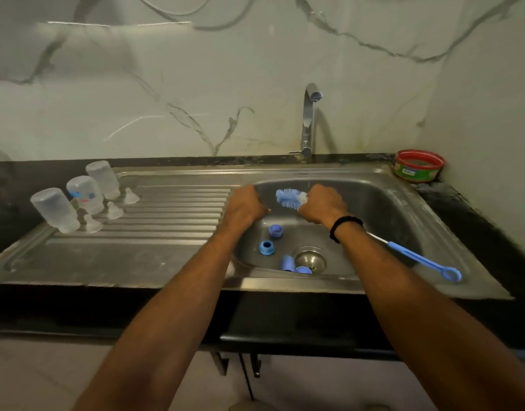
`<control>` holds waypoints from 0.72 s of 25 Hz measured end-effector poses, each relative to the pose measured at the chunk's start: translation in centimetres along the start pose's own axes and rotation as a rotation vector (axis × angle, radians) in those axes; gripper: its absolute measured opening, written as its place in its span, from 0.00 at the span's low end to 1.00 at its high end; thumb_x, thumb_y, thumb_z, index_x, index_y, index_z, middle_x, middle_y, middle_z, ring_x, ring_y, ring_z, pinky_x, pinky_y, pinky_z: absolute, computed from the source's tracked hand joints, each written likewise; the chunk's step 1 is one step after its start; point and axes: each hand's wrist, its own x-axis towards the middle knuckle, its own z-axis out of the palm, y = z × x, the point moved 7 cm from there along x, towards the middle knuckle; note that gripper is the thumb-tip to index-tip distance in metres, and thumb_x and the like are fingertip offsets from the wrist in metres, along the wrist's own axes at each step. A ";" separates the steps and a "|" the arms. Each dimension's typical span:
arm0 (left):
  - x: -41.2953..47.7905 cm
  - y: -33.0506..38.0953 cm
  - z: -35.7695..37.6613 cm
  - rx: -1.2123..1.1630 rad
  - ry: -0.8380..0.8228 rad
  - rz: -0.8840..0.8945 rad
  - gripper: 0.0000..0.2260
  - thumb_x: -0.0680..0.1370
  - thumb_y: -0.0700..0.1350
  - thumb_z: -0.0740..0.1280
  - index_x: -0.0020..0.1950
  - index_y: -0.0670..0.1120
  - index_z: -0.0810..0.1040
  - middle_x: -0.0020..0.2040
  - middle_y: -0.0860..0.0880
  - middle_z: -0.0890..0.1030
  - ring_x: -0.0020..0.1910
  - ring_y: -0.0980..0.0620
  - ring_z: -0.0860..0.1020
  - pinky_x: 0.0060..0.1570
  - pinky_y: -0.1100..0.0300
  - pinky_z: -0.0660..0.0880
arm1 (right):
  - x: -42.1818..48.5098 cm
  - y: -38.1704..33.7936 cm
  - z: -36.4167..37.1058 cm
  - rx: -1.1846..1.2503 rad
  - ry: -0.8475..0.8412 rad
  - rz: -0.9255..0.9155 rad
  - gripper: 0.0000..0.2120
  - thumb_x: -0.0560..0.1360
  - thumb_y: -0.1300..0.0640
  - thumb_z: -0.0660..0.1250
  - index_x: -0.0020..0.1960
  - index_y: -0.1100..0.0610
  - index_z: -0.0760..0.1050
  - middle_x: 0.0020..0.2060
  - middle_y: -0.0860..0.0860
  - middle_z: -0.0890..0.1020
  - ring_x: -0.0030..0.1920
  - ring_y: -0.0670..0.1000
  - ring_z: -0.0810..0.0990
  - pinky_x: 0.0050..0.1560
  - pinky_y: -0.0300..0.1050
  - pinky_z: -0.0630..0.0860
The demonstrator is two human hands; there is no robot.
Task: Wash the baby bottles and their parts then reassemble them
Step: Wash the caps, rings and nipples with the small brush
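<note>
Our forearms (166, 307) reach from bottom edge toward sink (388, 209). Left hand (245, 207) curled over basin's left rim; fingers hidden, so we cannot tell whether it holds anything. Right hand (325, 204), black wristband (345, 228) at wrist, grips brush (289, 198) just behind blue bristles, below tap (310, 123); handle trails back to right rim. Four blue bottle parts (266, 247) lie on basin floor near drain (310, 259). Three clear bottles (56, 210) stand upside down on drainboard (166, 221) at left, three nipples (115, 210) just beside them. Red-rimmed tub (419, 166) sits in far right corner.
</note>
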 end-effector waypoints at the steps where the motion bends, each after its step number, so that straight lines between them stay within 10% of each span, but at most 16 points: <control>1: 0.4 0.4 1.5 0.033 -0.046 -0.003 0.18 0.70 0.49 0.78 0.55 0.42 0.83 0.49 0.42 0.85 0.47 0.43 0.84 0.51 0.51 0.82 | 0.2 1.2 0.3 -0.001 0.000 0.018 0.15 0.74 0.52 0.70 0.57 0.59 0.77 0.52 0.58 0.82 0.51 0.59 0.81 0.42 0.46 0.73; 18: 4.3 -2.1 15.2 0.556 -0.602 0.044 0.27 0.71 0.45 0.78 0.68 0.43 0.76 0.62 0.42 0.80 0.57 0.43 0.82 0.53 0.54 0.81 | 3.2 6.0 4.2 0.069 -0.055 0.044 0.16 0.74 0.54 0.70 0.60 0.58 0.74 0.54 0.56 0.80 0.54 0.58 0.79 0.46 0.47 0.74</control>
